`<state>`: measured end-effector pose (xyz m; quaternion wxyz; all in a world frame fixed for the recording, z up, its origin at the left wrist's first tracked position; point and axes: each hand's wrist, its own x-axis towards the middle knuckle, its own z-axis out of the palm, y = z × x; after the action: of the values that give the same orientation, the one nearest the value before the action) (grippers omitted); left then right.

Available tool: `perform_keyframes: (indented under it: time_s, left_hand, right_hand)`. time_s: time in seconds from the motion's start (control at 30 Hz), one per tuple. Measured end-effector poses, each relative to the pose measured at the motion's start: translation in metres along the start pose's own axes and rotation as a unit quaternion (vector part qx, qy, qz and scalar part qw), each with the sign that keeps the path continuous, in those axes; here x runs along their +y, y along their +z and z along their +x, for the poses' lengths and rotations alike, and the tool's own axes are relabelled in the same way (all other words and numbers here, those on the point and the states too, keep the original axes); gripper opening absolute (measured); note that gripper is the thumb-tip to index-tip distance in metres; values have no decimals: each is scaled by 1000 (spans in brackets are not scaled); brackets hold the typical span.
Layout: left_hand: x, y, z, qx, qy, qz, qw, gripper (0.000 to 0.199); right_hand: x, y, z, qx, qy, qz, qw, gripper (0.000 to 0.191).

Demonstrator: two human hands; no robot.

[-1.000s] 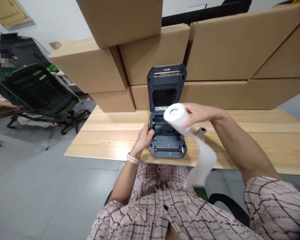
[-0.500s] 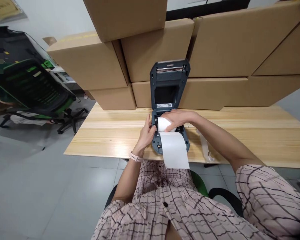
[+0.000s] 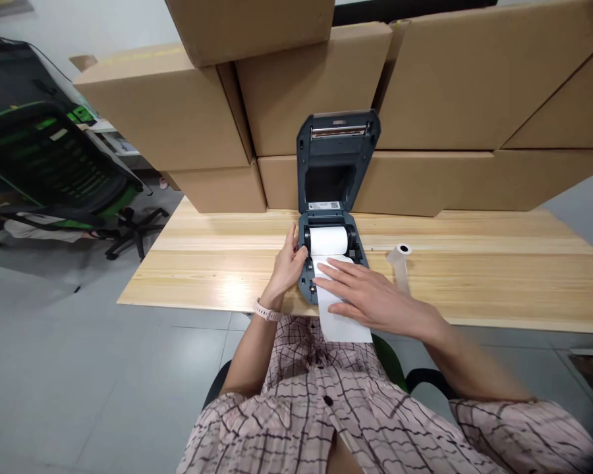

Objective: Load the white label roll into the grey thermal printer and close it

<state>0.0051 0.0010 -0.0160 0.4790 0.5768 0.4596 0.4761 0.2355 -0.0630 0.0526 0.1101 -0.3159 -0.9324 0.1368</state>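
Note:
A dark grey label printer [image 3: 304,280] sits on the table with its lid [image 3: 338,155] raised. Inside its bay, a white paper roll [image 3: 329,241] rests between black holders. The loose end of the paper [image 3: 343,331] runs forward over the printer's front and hangs past the table edge. My left hand [image 3: 287,268] grips the printer's left side, thumb on the rim by the roll holder and fingers along the outside. My right hand [image 3: 363,293] lies flat across the paper strip, fingers stretched out and slightly spread, covering the printer's front right part.
To the right on the wooden table [image 3: 499,276] lies a small roll [image 3: 402,250] with a strip trailing from it. Stacked cardboard boxes [image 3: 435,85] line the table's back behind the lid. On the left stands a black and green office chair [image 3: 54,158].
My right hand has moved off the paper roll, toward me, onto the loose paper strip. The roll now shows fully, as does the small roll on the right. My left hand stays put.

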Motion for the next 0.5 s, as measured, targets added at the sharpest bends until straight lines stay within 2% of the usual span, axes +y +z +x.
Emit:
perform_keyframes:
  time_s: [0.17,0.5]
  left_hand:
    - [6,4,0,10,-18,-22,1000,80]
    - [7,6,-2,2,1,-53,999,73]
  right_hand:
    - [-13,19,-4,59,23,-2,998,54]
    - [-20,32,-6,90,38,-24,995,54]
